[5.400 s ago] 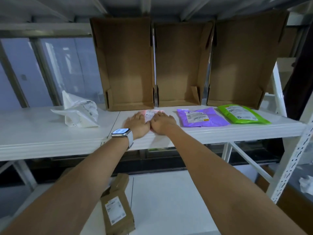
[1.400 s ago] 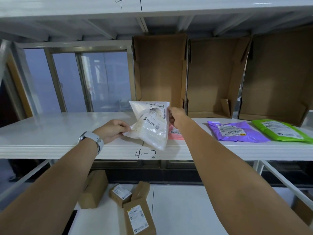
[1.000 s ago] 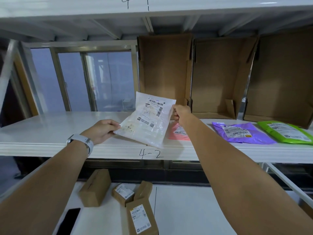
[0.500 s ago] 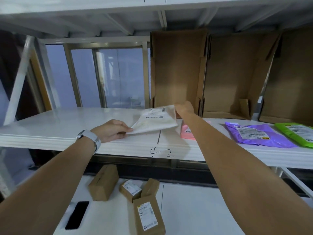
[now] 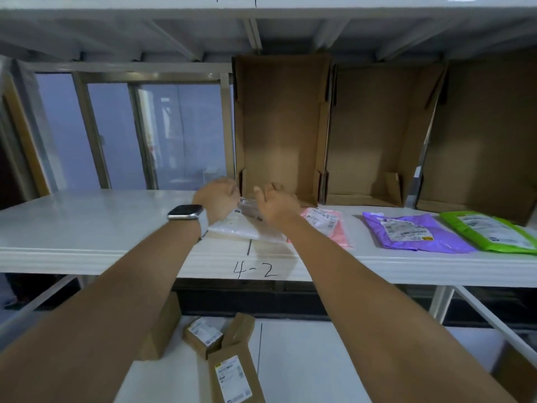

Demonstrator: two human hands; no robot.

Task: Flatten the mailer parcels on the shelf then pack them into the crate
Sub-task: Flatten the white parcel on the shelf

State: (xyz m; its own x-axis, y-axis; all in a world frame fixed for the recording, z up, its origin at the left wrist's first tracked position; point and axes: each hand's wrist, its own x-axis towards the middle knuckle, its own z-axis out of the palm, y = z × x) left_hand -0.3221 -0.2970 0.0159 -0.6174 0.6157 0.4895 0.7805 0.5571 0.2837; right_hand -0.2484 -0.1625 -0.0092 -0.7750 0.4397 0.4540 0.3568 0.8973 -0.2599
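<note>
White shelving filled my view, cardboard crates standing at its back. At ten o'clock my left hand hovered with loose, parted fingers, gripping nothing. Directly beneath and between both hands lay the white mailer, flat on the shelf, its long axis running nine to three. My right hand hung at twelve, equally near, fingers spread and empty. Pink, purple and green mailers lay toward three o'clock.
</note>
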